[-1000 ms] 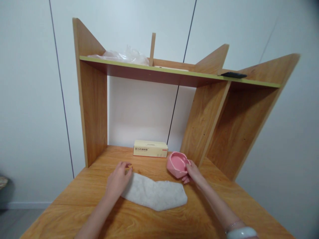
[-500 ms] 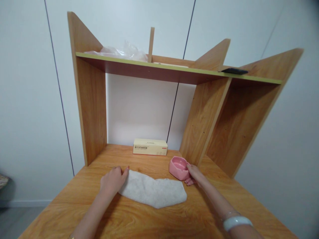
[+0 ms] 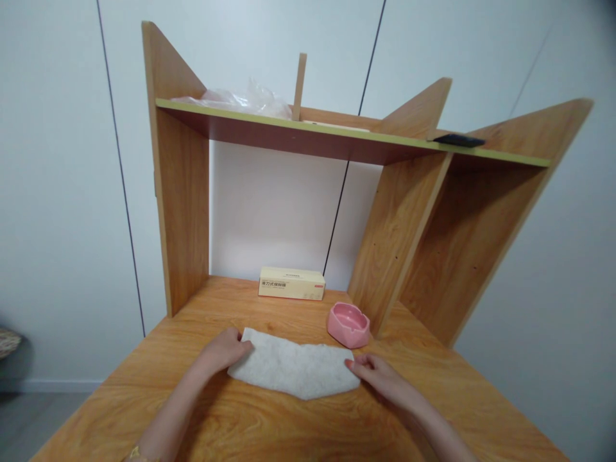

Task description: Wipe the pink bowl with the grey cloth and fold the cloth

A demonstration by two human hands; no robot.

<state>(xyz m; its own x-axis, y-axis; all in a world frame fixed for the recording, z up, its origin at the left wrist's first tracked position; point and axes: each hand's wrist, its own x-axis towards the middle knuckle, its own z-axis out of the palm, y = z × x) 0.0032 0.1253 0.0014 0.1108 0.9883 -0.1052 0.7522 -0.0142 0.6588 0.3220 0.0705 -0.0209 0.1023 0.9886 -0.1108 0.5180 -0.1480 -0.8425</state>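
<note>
A white fuzzy cloth (image 3: 293,369) lies flat on the wooden desk (image 3: 269,427). My left hand (image 3: 219,351) rests on the cloth's left end with its fingers curled together over the edge. My right hand (image 3: 378,377) is at the cloth's right corner, fingers bent and fingertips pinched against the edge. A pink ceramic bowl (image 3: 348,324) stands upright on the desk just behind the cloth's right end, apart from both hands.
A cream cardboard box (image 3: 291,283) lies at the back of the desk. A wooden hutch (image 3: 180,212) with upright panels rises behind, its shelf (image 3: 308,131) holding crumpled clear plastic (image 3: 240,99) and a flat black object (image 3: 455,140).
My right hand set the pink bowl down, let go of it and moved back to the cloth's right corner. My left hand slid along the cloth's left edge.
</note>
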